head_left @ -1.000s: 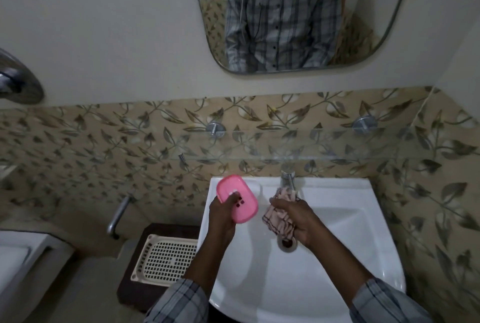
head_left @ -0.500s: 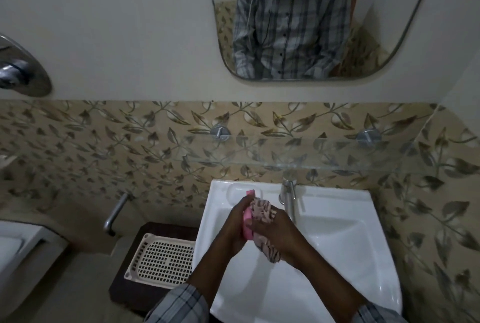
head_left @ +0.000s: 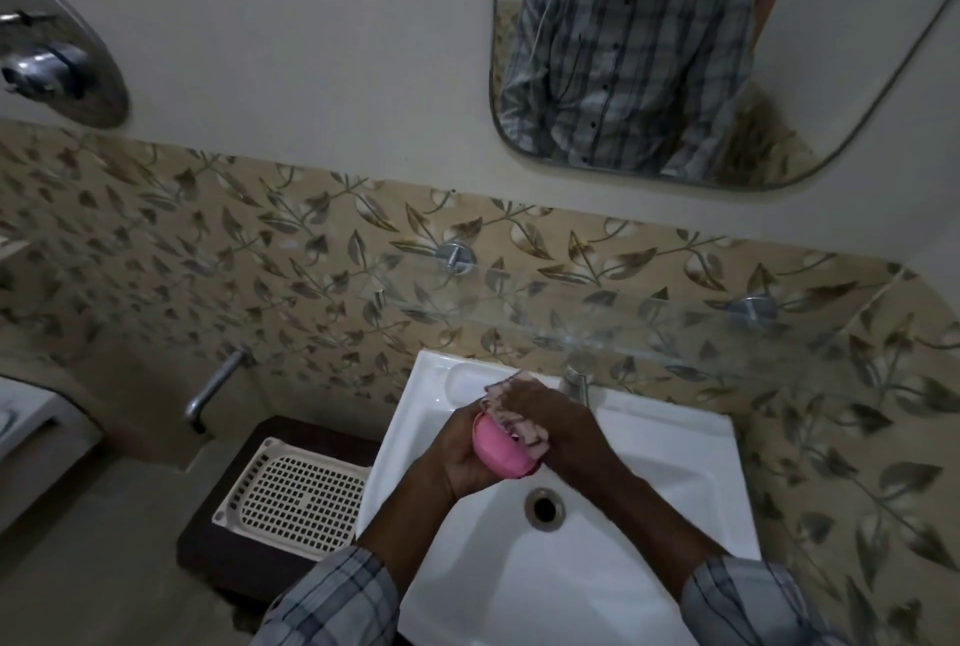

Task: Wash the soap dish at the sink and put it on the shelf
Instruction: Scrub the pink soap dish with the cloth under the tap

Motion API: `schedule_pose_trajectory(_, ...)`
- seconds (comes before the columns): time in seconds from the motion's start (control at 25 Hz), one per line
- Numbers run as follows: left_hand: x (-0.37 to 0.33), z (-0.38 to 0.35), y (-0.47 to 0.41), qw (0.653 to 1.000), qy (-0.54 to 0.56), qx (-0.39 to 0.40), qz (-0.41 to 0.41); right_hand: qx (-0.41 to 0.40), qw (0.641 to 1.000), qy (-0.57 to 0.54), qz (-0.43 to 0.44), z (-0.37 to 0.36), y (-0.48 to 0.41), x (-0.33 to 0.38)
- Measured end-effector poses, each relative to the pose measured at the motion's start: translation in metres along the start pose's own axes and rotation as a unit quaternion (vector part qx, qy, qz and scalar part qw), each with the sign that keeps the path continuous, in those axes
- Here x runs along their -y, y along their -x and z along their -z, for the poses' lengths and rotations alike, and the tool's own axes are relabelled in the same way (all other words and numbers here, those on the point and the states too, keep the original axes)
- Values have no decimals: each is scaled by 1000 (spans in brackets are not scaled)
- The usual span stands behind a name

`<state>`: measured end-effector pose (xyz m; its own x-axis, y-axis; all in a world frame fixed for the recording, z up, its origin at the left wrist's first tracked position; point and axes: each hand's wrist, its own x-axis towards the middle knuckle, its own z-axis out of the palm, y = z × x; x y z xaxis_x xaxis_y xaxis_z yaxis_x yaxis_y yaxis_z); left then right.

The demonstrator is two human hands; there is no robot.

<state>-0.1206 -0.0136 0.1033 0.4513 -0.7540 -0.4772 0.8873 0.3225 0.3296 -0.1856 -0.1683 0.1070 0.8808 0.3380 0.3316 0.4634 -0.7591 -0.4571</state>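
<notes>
Left hand grips pink soap dish over white sink; right hand clutches checked cloth pressed onto dish, below glass shelf.

wall: plain white wall around the mirror | tiles: beige leaf-pattern tiles in a band below the mirror | far left of the mirror: round chrome fitting | below-left of the mirror: wall tap, white perforated tray on dark stand, grey floor | light: dim
</notes>
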Motion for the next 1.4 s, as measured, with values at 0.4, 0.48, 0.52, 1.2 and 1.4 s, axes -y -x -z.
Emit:
schedule_pose_trajectory(0.4,-11,9,-15,998,-13,-66,-16,-80,995,-5,53,-11,11,-13)
schedule_pose_trajectory(0.48,-14,13,-18,998,3,-60,-22,-92,995,-19,41,-8,12,-22)
schedule_pose_trajectory(0.52,-12,13,-18,998,9,-56,-16,-104,993,-25,48,-8,12,-29)
schedule_pose_trajectory(1.2,-7,10,-14,1000,-8,-27,4,-151,987,-29,44,-26,-3,-24)
schedule_pose_trajectory(1.4,-6,12,-17,998,-28,-20,-43,-131,989,42,-57,-16,-11,-9)
